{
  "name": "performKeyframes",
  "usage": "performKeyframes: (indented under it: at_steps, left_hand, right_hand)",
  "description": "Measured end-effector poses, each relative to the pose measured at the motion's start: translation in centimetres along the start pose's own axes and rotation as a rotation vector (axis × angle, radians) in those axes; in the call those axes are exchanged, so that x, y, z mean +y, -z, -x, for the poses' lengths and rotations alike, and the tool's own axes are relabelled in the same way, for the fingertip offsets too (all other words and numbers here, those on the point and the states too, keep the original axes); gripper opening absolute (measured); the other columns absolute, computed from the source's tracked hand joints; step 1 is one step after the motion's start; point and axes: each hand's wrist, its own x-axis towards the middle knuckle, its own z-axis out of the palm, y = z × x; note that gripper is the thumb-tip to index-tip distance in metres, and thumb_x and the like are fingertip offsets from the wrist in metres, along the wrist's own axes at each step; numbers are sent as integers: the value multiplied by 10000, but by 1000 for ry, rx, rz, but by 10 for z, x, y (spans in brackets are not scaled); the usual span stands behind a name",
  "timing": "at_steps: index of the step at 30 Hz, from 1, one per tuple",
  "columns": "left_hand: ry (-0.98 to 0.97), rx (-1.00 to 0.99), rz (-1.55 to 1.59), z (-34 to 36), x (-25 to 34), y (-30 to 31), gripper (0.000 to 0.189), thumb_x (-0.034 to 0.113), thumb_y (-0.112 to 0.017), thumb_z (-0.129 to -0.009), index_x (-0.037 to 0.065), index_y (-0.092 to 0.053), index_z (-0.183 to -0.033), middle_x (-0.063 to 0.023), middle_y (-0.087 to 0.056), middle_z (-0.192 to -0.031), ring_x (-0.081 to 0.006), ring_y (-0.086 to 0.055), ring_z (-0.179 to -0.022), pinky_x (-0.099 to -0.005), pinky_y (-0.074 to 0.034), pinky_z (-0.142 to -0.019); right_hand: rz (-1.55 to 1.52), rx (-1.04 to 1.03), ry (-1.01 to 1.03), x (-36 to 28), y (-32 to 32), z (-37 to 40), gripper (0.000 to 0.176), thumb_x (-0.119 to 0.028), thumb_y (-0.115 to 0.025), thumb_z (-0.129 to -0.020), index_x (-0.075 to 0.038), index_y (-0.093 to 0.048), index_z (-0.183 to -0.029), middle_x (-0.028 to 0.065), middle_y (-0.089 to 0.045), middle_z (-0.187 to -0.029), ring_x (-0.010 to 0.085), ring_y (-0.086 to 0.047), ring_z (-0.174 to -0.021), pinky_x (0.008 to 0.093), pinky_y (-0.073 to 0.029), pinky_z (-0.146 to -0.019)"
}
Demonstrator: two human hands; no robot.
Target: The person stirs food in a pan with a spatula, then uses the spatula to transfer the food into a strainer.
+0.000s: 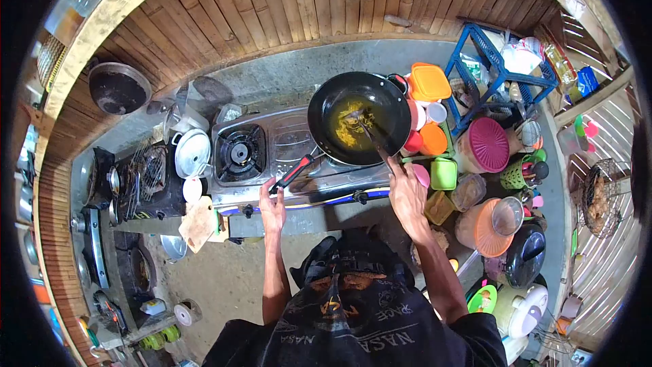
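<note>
While left hand (pixel 272 207) holds wok (pixel 327 110), right hand (pixel 407 194) spatula (pixel 370 136), NASA shirt (pixel 367 319)

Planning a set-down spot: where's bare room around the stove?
Free: the grey concrete counter strip between steel two-burner stove and bamboo wall; also the stove's unused left burner. Crowded: right of the black wok, packed with coloured plastic containers.

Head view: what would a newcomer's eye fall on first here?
The black wok stands out at centre, over the right side of a steel gas stove, with yellow food in it. The left hand grips its handle, and the right hand holds a spatula in the food. To the right, bright plastic containers in orange, pink and green crowd the counter.
</note>
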Motion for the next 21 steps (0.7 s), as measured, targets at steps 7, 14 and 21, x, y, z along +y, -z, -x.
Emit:
performKeyframes:
  at_steps: [7,14,21]
  left_hand:
    - [-5,30,98,4,-11,-2,382,198,-614,-984,29,-558,-1322,-135,-609,-1257,-234,-619,-1087,-351,-529,-846]
    - [-2,26,86,4,-14,-1,324,148,-615,-981,27,-588,-1280,-101,-639,-1175,-178,-619,-974,-318,-515,-816]
    - [-2,16,87,2,-17,-1,330,144,-622,-975,26,-586,-1281,-92,-640,-1134,-147,-589,-879,-309,-498,-780]
  right_hand:
    - [-24,-173,-137,10,40,41,392,-215,-551,-973,-137,-572,-1357,164,-565,-1063,366,-670,-865,509,-555,-683]
    - [-36,-147,-126,12,21,32,397,-195,-569,-964,-160,-569,-1359,166,-574,-1042,374,-672,-841,495,-560,-671]
    - [-43,-38,-72,10,-4,-5,384,-186,-593,-951,-174,-599,-1336,176,-607,-1115,362,-690,-804,468,-570,-649]
